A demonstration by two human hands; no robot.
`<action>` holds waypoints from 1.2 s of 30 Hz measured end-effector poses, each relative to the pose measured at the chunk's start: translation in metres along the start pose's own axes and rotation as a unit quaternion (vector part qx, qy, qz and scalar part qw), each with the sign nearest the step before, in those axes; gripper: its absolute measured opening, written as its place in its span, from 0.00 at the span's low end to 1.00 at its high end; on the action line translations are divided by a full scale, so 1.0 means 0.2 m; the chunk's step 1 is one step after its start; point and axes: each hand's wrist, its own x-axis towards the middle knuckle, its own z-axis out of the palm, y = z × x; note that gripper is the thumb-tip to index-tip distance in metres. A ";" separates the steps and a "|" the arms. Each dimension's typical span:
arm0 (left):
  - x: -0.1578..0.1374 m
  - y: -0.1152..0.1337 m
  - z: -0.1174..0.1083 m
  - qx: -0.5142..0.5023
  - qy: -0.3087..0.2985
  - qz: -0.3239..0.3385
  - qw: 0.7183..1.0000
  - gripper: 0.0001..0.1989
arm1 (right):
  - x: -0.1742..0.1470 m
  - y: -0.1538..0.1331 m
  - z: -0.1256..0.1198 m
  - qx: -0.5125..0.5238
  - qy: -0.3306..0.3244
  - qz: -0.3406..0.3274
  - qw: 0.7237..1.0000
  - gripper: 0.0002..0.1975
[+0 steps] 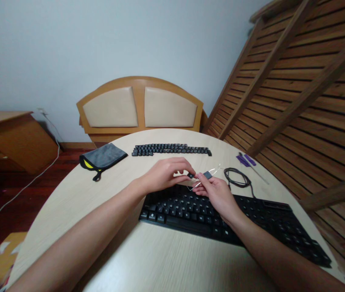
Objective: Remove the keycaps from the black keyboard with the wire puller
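Above the black keyboard (pixel 187 224), both my hands are close together. My left hand (pixel 172 173) pinches a small black keycap (pixel 190 175) between thumb and fingertips. In my right hand (pixel 216 191) is a wire keycap puller with a dark handle (pixel 208 175); its thin wire loops stick out at both ends. One loop reaches toward the keycap; whether they touch is too small to tell. Part of the keyboard is hidden under my right wrist and forearm. Its upper left rows are dark, and lighter key stems show among the caps.
Loose keycaps (pixel 172 150) lie in rows at the table's far side. A folded grey cloth (pixel 107 157) with yellow lining sits left. The keyboard's coiled cable (pixel 238 184) and purple-handled tools (pixel 245 159) are on the right. A chair (pixel 141 103) and wooden slats (pixel 281 93) stand beyond.
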 end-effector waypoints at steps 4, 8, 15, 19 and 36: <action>-0.02 -0.19 -0.02 0.139 0.151 -0.067 0.976 0.08 | -0.01 0.00 0.02 -0.002 -0.017 0.002 1.000 0.21; -0.11 -0.43 0.00 0.275 0.172 -0.164 0.931 0.08 | -0.02 -0.02 0.03 -0.019 -0.030 -0.003 0.999 0.22; -0.23 -0.63 0.03 0.315 0.179 -0.216 0.907 0.08 | -0.02 -0.01 0.02 -0.038 -0.049 -0.009 0.998 0.24; -0.25 -0.67 0.03 0.333 0.172 -0.254 0.892 0.07 | -0.02 -0.02 0.03 -0.045 -0.050 -0.009 0.998 0.24; -0.26 -0.68 0.04 0.354 0.149 -0.315 0.868 0.09 | -0.03 -0.02 0.03 -0.049 -0.061 -0.008 0.997 0.26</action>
